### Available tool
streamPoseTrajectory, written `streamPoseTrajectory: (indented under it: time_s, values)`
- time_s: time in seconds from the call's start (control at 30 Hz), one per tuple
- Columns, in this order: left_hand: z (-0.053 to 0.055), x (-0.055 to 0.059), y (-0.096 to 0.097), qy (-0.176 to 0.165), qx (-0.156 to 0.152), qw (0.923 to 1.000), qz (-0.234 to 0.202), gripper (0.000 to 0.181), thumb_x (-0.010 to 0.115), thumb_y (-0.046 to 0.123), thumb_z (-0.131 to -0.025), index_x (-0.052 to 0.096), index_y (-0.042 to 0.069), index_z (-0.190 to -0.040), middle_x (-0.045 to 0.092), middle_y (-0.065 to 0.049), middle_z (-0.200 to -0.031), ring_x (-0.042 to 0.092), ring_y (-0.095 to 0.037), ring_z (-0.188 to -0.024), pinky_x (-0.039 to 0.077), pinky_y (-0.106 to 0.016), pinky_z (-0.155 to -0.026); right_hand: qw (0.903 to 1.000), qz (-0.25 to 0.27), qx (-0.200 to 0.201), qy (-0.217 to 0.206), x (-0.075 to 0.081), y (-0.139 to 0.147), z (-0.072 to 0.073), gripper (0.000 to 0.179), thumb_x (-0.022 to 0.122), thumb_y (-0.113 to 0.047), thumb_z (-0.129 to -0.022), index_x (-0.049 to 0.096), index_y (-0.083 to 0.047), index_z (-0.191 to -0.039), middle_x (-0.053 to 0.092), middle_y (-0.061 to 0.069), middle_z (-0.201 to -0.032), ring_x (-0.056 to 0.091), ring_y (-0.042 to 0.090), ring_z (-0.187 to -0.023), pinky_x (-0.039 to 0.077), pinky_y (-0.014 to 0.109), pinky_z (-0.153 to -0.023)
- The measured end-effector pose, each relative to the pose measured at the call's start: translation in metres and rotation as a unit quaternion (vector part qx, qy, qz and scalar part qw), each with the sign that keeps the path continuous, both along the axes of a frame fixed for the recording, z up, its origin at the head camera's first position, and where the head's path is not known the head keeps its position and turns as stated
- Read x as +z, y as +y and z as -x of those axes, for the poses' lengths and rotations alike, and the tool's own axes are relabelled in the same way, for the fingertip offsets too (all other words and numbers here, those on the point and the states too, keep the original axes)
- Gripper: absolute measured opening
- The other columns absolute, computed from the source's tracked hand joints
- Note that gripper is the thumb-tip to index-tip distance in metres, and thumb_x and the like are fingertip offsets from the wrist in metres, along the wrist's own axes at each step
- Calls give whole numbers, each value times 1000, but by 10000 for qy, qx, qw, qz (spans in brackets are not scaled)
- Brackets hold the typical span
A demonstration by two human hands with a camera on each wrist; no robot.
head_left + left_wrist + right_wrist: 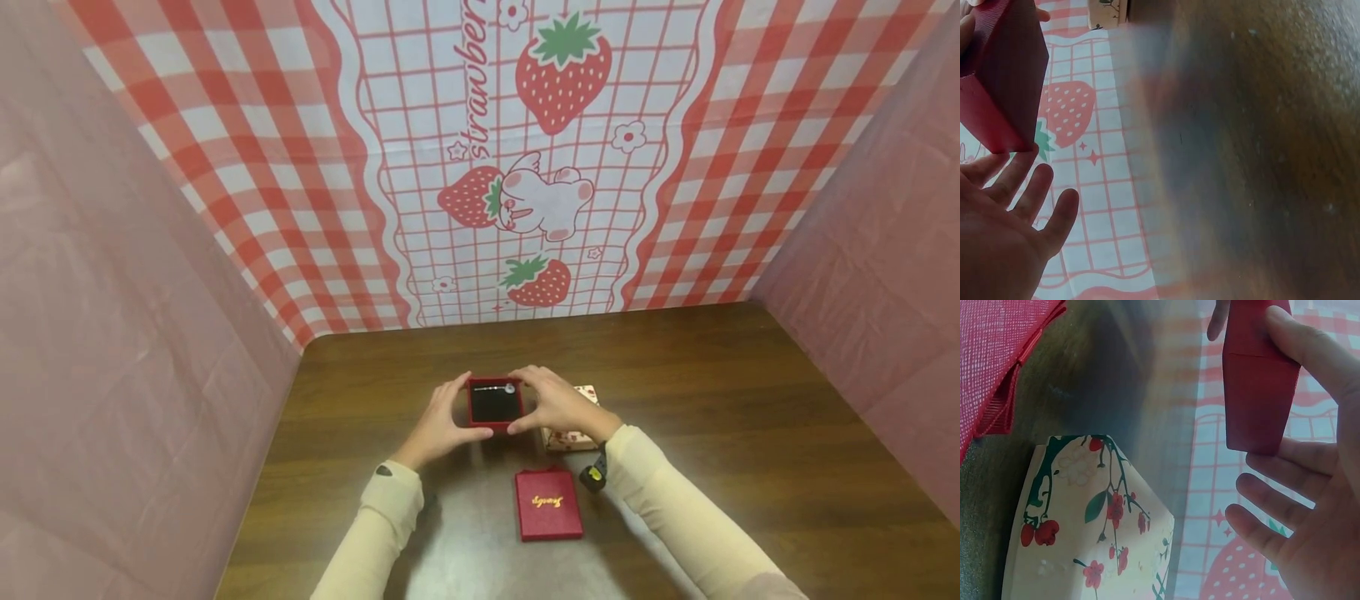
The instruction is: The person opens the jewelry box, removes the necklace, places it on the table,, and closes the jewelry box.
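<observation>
The left hand [440, 423] is pinching a red box [495, 428] between thumb and fingertips, its remaining fingers spreading apart. The box is standing open above the wooden table [675, 375], between both hands, with a silver jewellery piece [509, 388] lying along the far part of its black lining [495, 411]. A red lid [549, 517] with gold lettering is lying nearer the person. The right hand [558, 404] is pinching the box's other side, spare fingers fanning out. A flowered box [568, 440] is resting beneath that hand, partly hidden.
</observation>
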State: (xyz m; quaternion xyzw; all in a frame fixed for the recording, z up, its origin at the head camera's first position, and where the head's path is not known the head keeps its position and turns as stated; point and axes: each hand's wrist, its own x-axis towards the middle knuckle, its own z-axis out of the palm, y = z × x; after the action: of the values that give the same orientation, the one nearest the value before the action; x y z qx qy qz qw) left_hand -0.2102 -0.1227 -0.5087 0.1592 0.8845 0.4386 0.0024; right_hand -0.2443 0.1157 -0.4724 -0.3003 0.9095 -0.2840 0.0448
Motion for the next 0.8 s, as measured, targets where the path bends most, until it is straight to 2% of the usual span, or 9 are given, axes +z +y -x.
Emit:
streamPoseTrajectory:
  time_s: [0.17, 0.3, 0.47, 0.8]
  values:
    - [2, -1, -1, -60, 1, 9999, 142, 100, 87, 35, -69, 34, 7, -149, 45, -17, -146, 37, -34, -137, 33, -58, -111, 9999, -115, 55, -10, -2, -3, 1, 93, 88, -45, -64, 50, 0, -136, 59, 14, -129, 54, 30, -119, 46, 50, -102]
    - [3, -2, -1, -144, 51, 9994, 302, 98, 87, 34, -68, 36, 9, -148, 45, -17, -147, 37, -35, -138, 33, -57, -112, 9995, -318, 30, 5, -5, -6, 2, 93, 88, -45, -64, 50, -2, -137, 59, 13, -130, 53, 28, -120, 46, 48, -104]
    - [4, -3, -2, -93, 109, 9986, 508, 98, 87, 35, -67, 37, 7, -146, 46, -17, -146, 40, -35, -136, 36, -56, -111, 9991, -394, 61, 116, -8, -10, 4, 91, 89, -42, -64, 51, -1, -136, 59, 13, -129, 53, 28, -119, 46, 47, -103]
    - [6, -11, -3, -251, 190, 9966, 764, 99, 86, 33, -67, 34, 9, -148, 45, -19, -147, 40, -39, -136, 33, -62, -109, 9982, -547, 129, 207, -13, -16, 7, 90, 89, -39, -62, 52, 0, -133, 59, 15, -128, 54, 31, -116, 45, 49, -103]
